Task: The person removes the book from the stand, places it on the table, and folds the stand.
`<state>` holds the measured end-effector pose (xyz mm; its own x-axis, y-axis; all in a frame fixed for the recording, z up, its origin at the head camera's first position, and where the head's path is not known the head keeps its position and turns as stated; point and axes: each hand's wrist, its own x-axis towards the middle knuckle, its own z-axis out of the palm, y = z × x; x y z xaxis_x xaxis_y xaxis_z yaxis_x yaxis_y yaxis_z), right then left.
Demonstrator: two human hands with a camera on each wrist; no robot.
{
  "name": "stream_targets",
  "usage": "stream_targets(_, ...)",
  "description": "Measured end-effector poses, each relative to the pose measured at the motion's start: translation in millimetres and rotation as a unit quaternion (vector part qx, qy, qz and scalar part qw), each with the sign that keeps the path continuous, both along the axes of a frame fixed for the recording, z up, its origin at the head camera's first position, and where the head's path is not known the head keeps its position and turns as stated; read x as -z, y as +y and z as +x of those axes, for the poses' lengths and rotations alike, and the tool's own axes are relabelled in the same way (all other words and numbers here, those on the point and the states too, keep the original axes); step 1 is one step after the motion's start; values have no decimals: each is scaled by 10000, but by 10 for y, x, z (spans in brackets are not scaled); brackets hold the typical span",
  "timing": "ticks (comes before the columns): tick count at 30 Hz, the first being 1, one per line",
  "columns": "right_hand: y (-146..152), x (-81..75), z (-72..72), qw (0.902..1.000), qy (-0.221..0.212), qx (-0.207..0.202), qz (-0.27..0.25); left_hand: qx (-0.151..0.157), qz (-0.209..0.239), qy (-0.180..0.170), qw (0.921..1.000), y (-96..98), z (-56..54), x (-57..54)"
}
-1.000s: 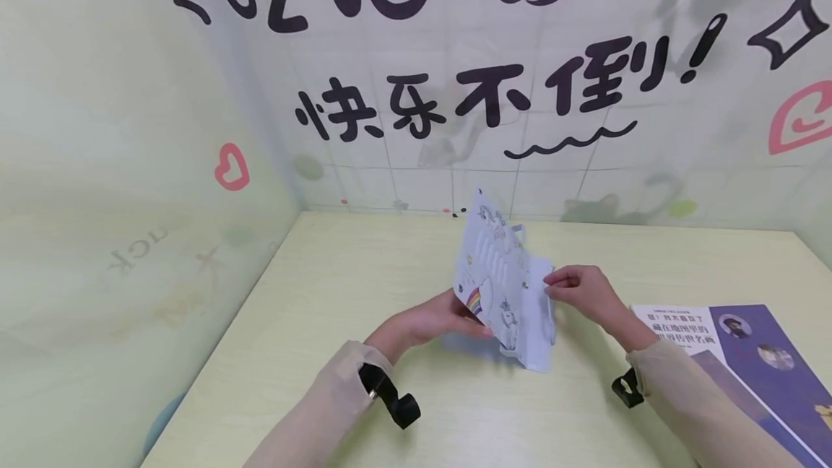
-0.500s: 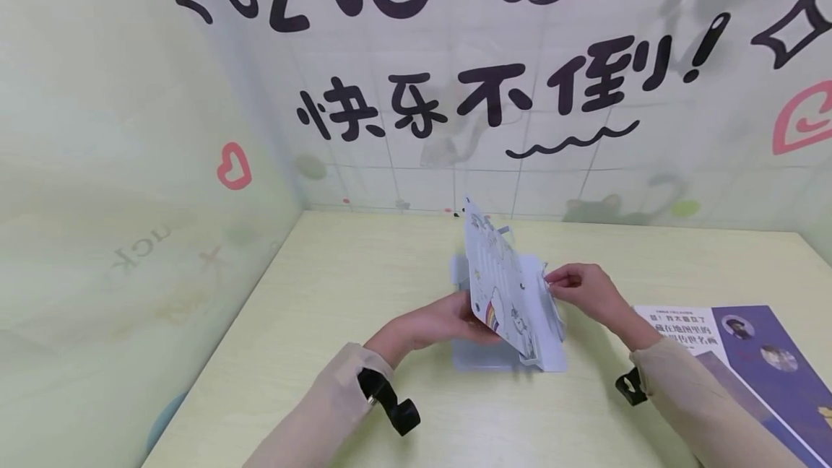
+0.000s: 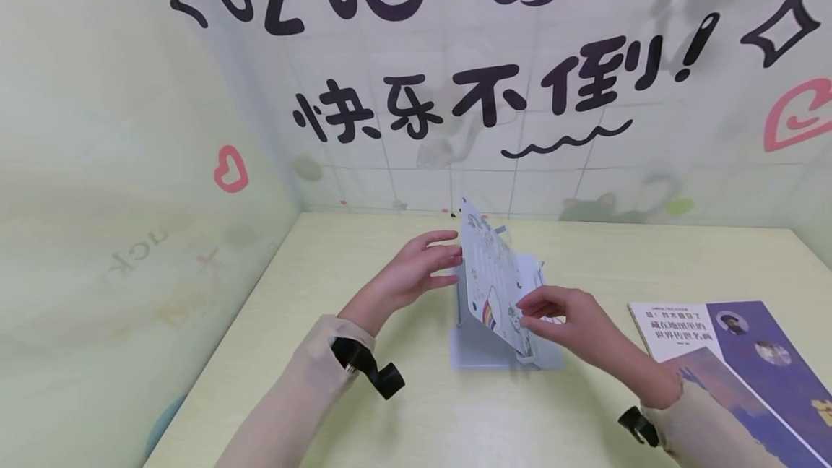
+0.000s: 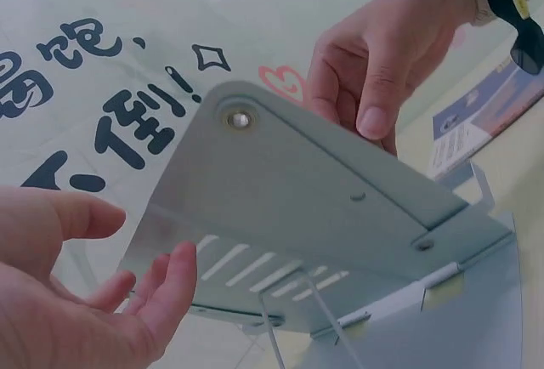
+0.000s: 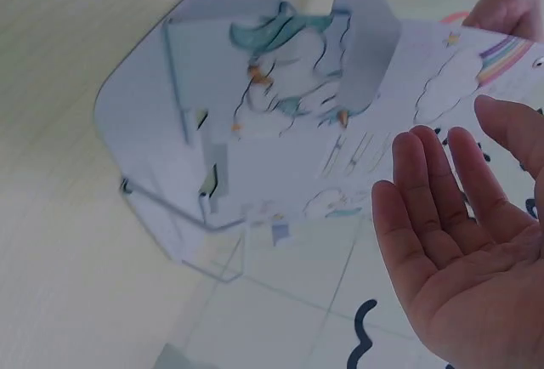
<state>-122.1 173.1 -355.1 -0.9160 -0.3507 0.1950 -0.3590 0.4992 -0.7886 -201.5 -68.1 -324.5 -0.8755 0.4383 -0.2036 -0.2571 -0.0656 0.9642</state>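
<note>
A white book stand [image 3: 484,269] with unicorn and rainbow prints stands tilted on its flat base plate [image 3: 481,352] mid-table. My left hand [image 3: 422,269] is at the panel's left edge, fingers spread and lightly bent, gripping nothing. In the left wrist view the panel's back shows slots and a wire prop [image 4: 327,308] behind it. Loosely bent, my right hand [image 3: 565,316] overlaps the panel's lower right side in the head view. The right wrist view shows its palm [image 5: 476,284] bare, with a bent wire holder [image 5: 174,207] farther off at the stand's edge.
A purple and white book [image 3: 734,345] lies flat at the table's right, beside the right forearm. Behind the pale table [image 3: 364,258] rises a wall sheet [image 3: 416,186] with large black lettering. Black straps [image 3: 370,367] sit on both wrists.
The left hand has let go of the panel and moved up and left to its edge. My right hand has left the wire holder and come down and left across the panel's front.
</note>
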Motion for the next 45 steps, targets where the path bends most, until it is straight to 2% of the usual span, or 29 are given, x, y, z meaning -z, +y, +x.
stream_targets(4, -123, 10, 98, 9999, 80, -27, -58, -64, 365, -184, 9991, 86, 12, -62)
stream_targets(12, -203, 129, 166, 9990, 410, -79, -171, -186, 411, -249, 9987, 223, 53, -116)
stream_targets(16, -196, 121, 185, 9977, 667, 35, -105, -176, 466, -274, 9984, 286, 51, -138)
stream_targets(20, -176, 92, 208, 9978, 640, 154, -123, -139, 526, -268, 9982, 356, 38, -153)
stream_targets(23, -148, 78, 224, 9975, 628, 205, -262, -142, 560, -221, 9981, 414, 27, -167)
stream_targets(28, -93, 87, 226, 9938, 940, 234, -546, -226, 662, -251, 9972, 523, 18, -203)
stream_targets(36, -7, 83, 257, 9910, 862, 784, -658, -182, 705, -303, 9969, 764, -12, -269)
stream_targets(45, 105, 104, 274, 9878, 807, 1136, -699, -78, 790, -328, 9963, 1024, -34, -273)
